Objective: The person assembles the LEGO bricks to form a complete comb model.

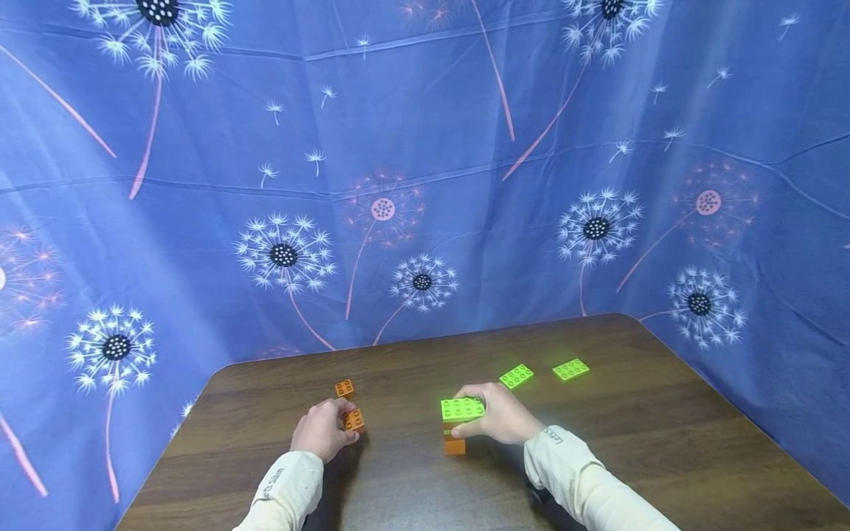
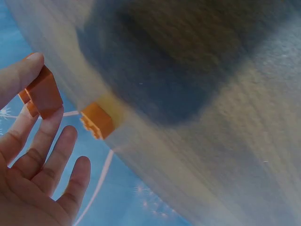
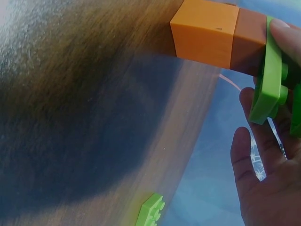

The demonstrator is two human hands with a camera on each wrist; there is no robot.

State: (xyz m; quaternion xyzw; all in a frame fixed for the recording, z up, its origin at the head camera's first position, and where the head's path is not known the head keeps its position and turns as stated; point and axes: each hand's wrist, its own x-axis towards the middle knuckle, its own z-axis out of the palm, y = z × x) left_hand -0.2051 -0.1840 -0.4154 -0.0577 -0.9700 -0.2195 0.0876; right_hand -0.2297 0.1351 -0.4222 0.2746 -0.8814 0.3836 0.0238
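Observation:
Between thumb and fingertips my left hand (image 1: 319,435) pinches an orange building brick (image 1: 355,420), low over the brown table. The left wrist view shows that brick (image 2: 45,94) side-on, with the ring and little fingers held off it. Just beyond stands a second orange brick (image 1: 344,387), studs up. To the right, my right hand (image 1: 503,417) grips an upright stack of building bricks (image 1: 462,408) from its right side, thumb in front. A bright green studded plate tops the stack; an orange brick (image 3: 204,35) forms its bottom, with a darker orange one and another green plate between.
Two loose green plates, a nearer one (image 1: 516,376) and one farther right (image 1: 571,369), lie beyond the right hand. The wooden table (image 1: 637,413) ends at a rounded far edge, where a blue dandelion-print cloth (image 1: 465,236) hangs.

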